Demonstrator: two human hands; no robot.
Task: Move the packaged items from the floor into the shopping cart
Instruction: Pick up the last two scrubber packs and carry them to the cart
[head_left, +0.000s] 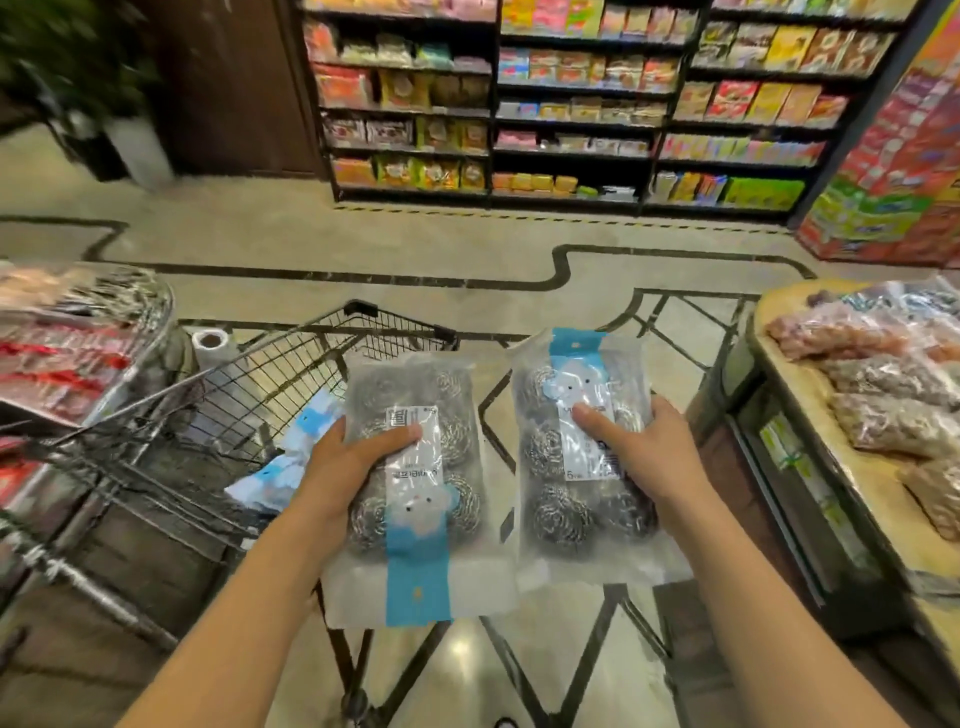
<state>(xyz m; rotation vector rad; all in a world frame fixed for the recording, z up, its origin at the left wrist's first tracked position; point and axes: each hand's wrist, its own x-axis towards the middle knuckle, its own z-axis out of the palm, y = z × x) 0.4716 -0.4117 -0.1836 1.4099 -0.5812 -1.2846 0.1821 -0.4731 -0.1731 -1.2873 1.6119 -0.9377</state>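
My left hand (349, 465) grips a clear pack of steel scourers (415, 410) with a blue strip, thumb across its label, at the right rim of the black wire shopping cart (270, 374). My right hand (641, 452) grips a second scourer pack (566, 499), thumb on its white label, held over the floor to the right of the cart. Inside the cart lies another blue-and-white pack (291, 462), partly hidden by my left wrist.
A display table (852, 467) with bagged goods stands close on the right. A wire bin of red packs (67, 364) is on the left. Store shelves (571, 104) line the far side across open tiled floor. A paper roll (210, 343) sits beyond the cart.
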